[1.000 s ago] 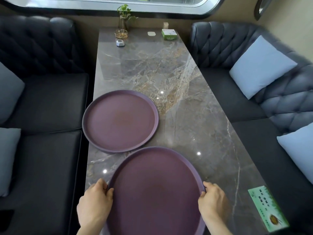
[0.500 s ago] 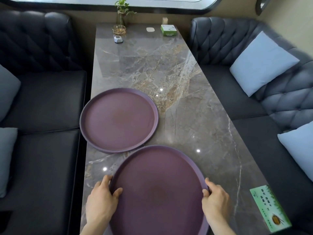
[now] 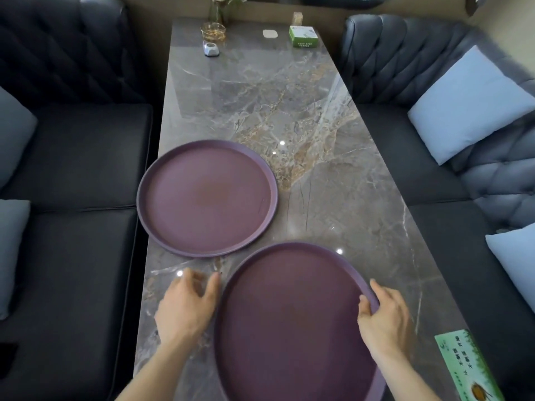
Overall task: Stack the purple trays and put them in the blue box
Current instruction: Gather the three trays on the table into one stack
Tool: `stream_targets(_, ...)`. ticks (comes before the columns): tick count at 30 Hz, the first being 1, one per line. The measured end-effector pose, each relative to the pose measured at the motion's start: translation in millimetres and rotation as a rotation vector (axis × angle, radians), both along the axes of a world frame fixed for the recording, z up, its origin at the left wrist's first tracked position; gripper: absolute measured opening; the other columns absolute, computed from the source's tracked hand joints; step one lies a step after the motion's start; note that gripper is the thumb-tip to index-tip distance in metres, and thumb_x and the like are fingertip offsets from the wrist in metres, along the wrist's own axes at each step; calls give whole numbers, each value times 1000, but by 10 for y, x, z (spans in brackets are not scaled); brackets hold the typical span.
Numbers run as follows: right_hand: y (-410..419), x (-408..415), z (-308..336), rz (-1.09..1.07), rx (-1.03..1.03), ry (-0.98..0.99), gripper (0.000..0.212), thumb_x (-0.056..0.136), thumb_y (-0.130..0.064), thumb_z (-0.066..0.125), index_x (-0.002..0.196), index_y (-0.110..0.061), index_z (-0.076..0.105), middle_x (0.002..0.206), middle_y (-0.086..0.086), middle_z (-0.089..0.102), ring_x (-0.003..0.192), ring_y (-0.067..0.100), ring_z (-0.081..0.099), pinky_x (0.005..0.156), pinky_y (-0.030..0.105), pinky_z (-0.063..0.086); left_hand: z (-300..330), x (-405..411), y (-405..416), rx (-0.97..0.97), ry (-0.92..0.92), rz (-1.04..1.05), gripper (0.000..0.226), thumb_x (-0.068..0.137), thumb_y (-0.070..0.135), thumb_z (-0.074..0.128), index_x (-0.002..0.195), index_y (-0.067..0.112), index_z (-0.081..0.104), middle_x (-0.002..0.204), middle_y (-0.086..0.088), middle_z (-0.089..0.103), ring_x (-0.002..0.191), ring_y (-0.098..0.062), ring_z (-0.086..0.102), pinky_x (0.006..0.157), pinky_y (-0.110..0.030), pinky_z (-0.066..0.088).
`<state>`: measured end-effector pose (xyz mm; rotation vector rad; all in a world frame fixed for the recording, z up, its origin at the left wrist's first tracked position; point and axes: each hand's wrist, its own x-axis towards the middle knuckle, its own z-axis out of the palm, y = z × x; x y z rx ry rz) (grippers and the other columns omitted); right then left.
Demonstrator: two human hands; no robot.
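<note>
Two round purple trays lie on the marble table (image 3: pixel 333 146). The far tray (image 3: pixel 207 198) sits near the table's left edge. The near tray (image 3: pixel 295 322) is right in front of me, its near edge cut off by the frame. My right hand (image 3: pixel 385 319) grips the near tray's right rim, thumb over the lip. My left hand (image 3: pixel 185 305) is just off that tray's left rim, fingers spread over the tabletop, holding nothing. No blue box is in view.
Dark sofas with pale blue cushions (image 3: pixel 469 102) flank the table. At the far end stand a glass dish (image 3: pixel 213 31), a small white gadget (image 3: pixel 210 49), a green box (image 3: pixel 303 36) and a plant vase. A green card (image 3: pixel 466 369) lies at the near right edge.
My left hand has come off the near tray's left rim and opened beside it. The near tray has shifted to the right. My right hand keeps its grip.
</note>
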<state>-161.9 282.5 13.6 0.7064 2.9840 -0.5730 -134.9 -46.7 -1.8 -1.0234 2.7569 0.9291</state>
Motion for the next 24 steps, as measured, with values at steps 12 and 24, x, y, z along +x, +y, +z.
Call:
stream_targets(12,-1347,-1717,24,302,-544,-127,70,83,-45,71,147,-28,48,149,3,52,135,22,51,114,43,40,153,-1073,-703,333,210,585,84,76,62,60,147,30,29,150,-10,31,114,-35,56,94,-44,42)
stream_targets(24,-1734,-2332,-61,253,-1087,-298,88,91,-42,67,159,-35,12,168,-11,12,153,14,18,118,40,25,103,-1408,-780,683,347,736,95,76,54,70,150,47,12,163,-1,12,142,-25,32,111,-44,27)
